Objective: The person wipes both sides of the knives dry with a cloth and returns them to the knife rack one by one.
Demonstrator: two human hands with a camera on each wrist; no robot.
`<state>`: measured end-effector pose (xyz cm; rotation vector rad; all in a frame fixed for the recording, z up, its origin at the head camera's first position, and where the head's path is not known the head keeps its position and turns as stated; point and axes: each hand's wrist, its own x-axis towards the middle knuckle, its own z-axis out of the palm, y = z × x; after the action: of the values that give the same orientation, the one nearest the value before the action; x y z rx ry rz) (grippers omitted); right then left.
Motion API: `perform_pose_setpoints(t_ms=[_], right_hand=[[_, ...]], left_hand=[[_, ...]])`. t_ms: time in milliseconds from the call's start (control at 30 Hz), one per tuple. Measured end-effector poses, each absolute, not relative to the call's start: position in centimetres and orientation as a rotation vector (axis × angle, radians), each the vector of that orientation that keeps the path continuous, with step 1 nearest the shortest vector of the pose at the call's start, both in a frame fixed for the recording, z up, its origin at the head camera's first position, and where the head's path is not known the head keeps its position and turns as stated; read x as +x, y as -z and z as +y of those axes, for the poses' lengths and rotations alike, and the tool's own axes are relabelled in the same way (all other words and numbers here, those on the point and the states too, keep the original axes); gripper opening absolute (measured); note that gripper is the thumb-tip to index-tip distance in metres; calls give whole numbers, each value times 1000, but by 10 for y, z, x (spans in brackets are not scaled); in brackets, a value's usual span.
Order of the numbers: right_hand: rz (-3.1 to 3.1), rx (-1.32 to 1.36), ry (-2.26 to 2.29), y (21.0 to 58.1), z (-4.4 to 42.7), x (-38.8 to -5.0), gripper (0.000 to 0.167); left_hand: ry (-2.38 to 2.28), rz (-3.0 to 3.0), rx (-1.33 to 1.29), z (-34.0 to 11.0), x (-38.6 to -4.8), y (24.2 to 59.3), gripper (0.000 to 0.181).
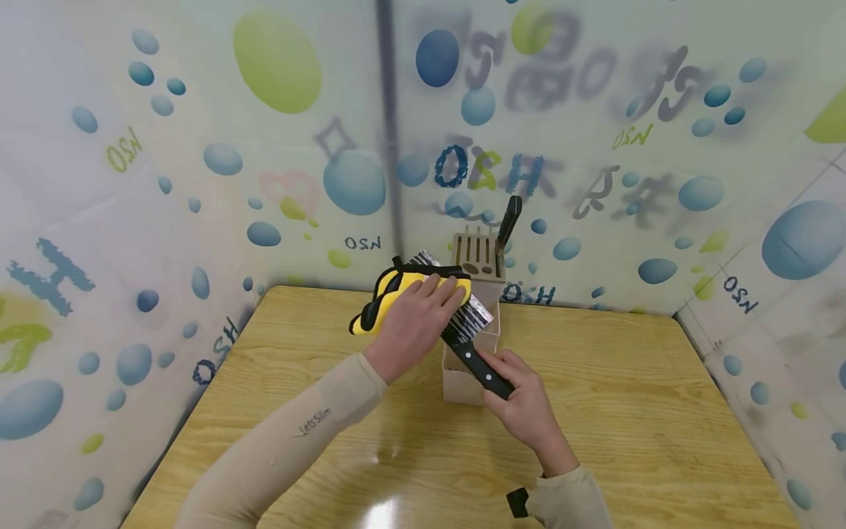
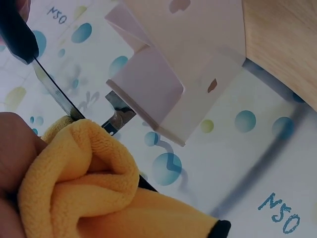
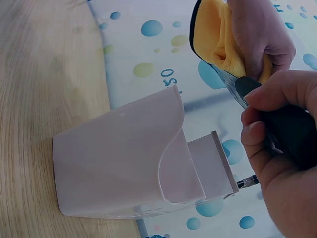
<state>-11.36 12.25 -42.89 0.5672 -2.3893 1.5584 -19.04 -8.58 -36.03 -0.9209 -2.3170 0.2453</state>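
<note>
My right hand [image 1: 525,404] grips the black riveted handle [image 1: 485,373] of a cleaver, its broad shiny blade [image 1: 474,317] slanting up and to the left. Over that blade lies a yellow cloth [image 1: 380,305] with black edging. My left hand [image 1: 413,323] holds the cloth against the metal, fingers on the upper side; in the right wrist view its thumb side shows below. Bunched folds of the cloth [image 2: 99,188] hide much of the blade in the left wrist view. Behind and partly below the cleaver stands a pale knife holder [image 3: 114,158].
One black-handled knife [image 1: 510,220] stands in the holder's slotted top [image 1: 477,253], at its right side. The wooden table [image 1: 628,411] ends at a patterned wall sheet [image 1: 568,176] behind. A small black piece [image 1: 518,503] lies beside the right sleeve.
</note>
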Motion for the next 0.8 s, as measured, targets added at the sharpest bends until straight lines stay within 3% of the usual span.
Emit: perform_pose_setpoints(t_ms=[800], right_hand=[[-2387, 579, -1540, 431, 126, -116, 53]], left_hand=[[-268, -2192, -1092, -69, -173, 370, 52]])
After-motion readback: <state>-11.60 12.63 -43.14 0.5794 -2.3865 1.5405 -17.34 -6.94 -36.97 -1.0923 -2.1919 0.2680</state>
